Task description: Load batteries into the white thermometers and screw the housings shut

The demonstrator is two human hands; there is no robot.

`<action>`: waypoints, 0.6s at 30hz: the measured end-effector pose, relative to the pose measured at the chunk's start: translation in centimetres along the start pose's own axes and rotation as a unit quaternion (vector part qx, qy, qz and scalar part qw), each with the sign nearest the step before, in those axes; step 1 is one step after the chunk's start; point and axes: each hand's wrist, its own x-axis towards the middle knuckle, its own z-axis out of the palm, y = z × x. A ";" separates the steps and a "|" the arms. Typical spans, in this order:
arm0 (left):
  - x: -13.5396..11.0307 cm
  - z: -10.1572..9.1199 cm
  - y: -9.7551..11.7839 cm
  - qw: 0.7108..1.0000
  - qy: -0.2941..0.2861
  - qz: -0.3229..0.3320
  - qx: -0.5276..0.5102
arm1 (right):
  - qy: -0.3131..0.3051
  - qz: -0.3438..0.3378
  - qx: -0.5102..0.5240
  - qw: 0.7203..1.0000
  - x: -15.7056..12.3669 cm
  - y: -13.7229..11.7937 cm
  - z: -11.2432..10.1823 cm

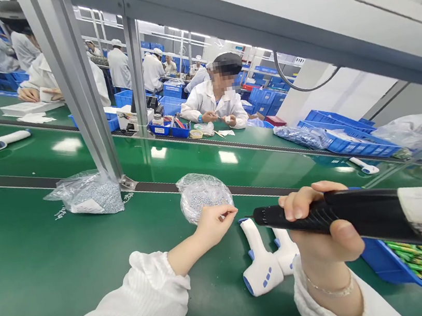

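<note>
Two white pistol-shaped devices lie side by side on the green table [26,267], just right of the middle: the left one [265,273] in plain view, handle pointing far, the right one [286,252] partly hidden behind my right hand [319,244]. That hand is wrapped around a black-and-white electric screwdriver [375,210], which lies level across the right side, its thin tip pointing left, above the far end of the left device's handle. I cannot tell whether the tip touches it.

My left hand [213,226] is near the tip, thumb and forefinger pinched together; whether something small sits between them I cannot tell. Behind these fingers lies a clear plastic bag [205,193] of small silvery pieces, and farther left, by the foot of a metal post [77,82], a fuller bag [102,197] with a white label. At near right, a blue bin [380,262] holds green and yellow pieces [417,258]. Across the far side, a co-worker [214,100] in a white coat has both hands raised over the bench.
</note>
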 end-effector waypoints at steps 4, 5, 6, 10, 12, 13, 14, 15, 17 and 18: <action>-0.5 0.4 0.1 0.999 -0.012 0.017 -0.033 | -0.012 0.002 0.001 1.000 -0.1 0.2 0.6; -0.6 0.4 0.1 0.999 -0.016 0.022 -0.038 | -0.012 0.003 0.002 1.000 -0.1 0.3 0.6; -0.6 0.4 0.0 0.999 -0.019 0.027 -0.042 | -0.013 0.003 0.003 1.000 0.0 0.3 0.7; -0.7 0.4 -0.1 0.997 -0.034 0.046 -0.048 | -0.015 0.006 0.006 1.000 0.1 0.5 0.8; -0.7 0.4 -0.1 0.997 -0.041 0.051 -0.047 | -0.016 0.008 0.008 1.000 0.1 0.5 0.8; -0.8 0.4 -0.2 0.997 -0.044 0.052 -0.046 | -0.014 0.009 0.008 1.000 0.1 0.5 0.8; -0.8 0.4 -0.2 0.997 -0.047 0.052 -0.045 | -0.013 0.011 0.008 1.000 0.1 0.5 0.8; -0.8 0.5 -0.2 0.997 -0.049 0.052 -0.044 | -0.012 0.013 0.007 1.000 0.1 0.5 0.8; -0.8 0.5 -0.2 0.997 -0.051 0.049 -0.043 | -0.012 0.016 0.005 1.000 0.1 0.5 0.8; -0.8 0.5 -0.2 0.997 -0.052 0.047 -0.044 | -0.012 0.018 0.003 1.000 0.1 0.5 0.8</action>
